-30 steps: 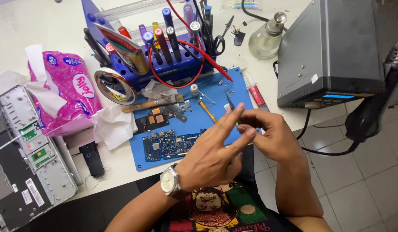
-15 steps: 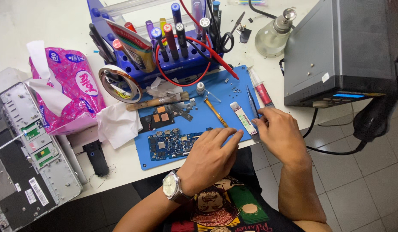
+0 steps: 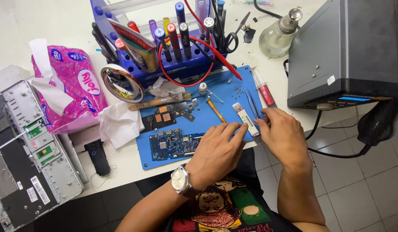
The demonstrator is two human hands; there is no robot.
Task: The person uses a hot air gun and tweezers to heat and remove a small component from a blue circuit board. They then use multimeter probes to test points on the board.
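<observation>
My left hand [image 3: 216,150], with a wristwatch, lies flat on the front of the blue work mat [image 3: 216,92], its fingers stretched out. The fingertips touch the lower end of a white flat tube [image 3: 245,117]. My right hand [image 3: 281,134] rests at the mat's right edge, its thumb and forefinger close together by the tube's end and the tips of thin tweezers [image 3: 252,102]. Whether it grips anything is hidden. A blue circuit board [image 3: 173,145] lies on the mat just left of my left hand.
A red syringe [image 3: 263,89], a brush [image 3: 158,102] and small metal plates lie on the mat. Behind it stands a blue tool rack [image 3: 182,60] with screwdrivers and a tape roll [image 3: 120,83]. A grey box unit [image 3: 345,51] and a glass bottle [image 3: 276,36] sit right; a pink tissue pack [image 3: 72,88] and an opened laptop [image 3: 22,159] left.
Both hands were raised together above the mat with fingers spread. They have come down to the mat's front right and now rest beside the white tube.
</observation>
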